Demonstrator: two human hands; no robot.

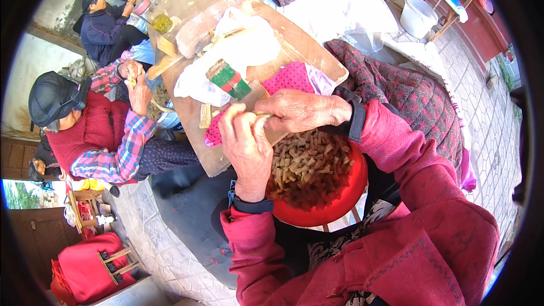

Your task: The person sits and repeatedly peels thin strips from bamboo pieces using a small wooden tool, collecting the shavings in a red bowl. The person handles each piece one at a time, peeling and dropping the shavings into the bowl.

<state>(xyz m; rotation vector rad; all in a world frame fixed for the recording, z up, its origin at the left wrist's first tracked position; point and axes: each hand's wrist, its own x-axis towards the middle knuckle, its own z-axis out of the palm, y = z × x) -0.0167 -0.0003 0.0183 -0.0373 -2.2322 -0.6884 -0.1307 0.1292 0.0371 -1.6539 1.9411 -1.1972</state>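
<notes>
Over a red basin (361,176), my two hands meet at the table's near edge. My left hand (248,148), fingers bent, pinches a small pale woody piece (264,114). From the other side my right hand (304,109) grips the same piece, most of which the fingers hide. The basin is heaped with short brown cut pieces (312,168). Just beyond my hands lies a green block with a red band (229,80). A pink dotted cloth (287,80) lies beside it, partly under my right hand. Left of my fingers is a short pale wood piece (205,115).
The worn wooden table (304,36) carries a white plastic bag (250,46), a rough stone-like slab (204,25) and wood strips (165,66). Two people sit along its left side, a co-worker's hand (140,95) nearest. A quilted cloth (408,97) lies at right; a white bucket (418,17) stands beyond.
</notes>
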